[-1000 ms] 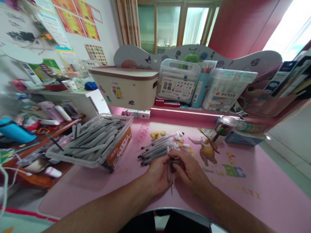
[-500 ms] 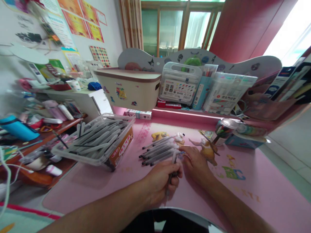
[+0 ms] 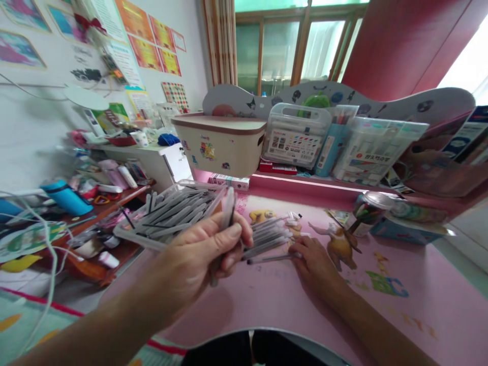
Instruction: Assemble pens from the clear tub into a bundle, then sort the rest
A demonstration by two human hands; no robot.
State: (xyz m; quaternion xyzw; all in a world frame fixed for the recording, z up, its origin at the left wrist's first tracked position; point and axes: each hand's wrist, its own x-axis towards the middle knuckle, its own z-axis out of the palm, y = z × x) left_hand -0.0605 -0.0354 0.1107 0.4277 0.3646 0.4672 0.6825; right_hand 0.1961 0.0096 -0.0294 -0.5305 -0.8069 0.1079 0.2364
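- My left fingers (image 3: 229,235) grip a translucent pen (image 3: 229,203), apparently mid-transfer; next likely calls for lowering toward the tub (image 3: 142,243), worktop's (image 3: 274,305) left edge.
- My right fingers (image 3: 300,247) touch a black-ended pen (image 3: 271,258), grip unclear.

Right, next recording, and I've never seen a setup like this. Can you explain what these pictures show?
There is no machine here: a person works with two bare hands. Every picture comes from one camera worn on the person's head, looking forward and down.

The left hand is raised, gripping a slim, translucent grey pen-like stick. The right hand rests low over the pink desk, its fingers at one end of a slim, dark-tipped pen; whether they grip it is unclear.

Between the hands lies a bunch of slim, clear-barrelled pens. To the left, a clear plastic bin holds many translucent grey strips.
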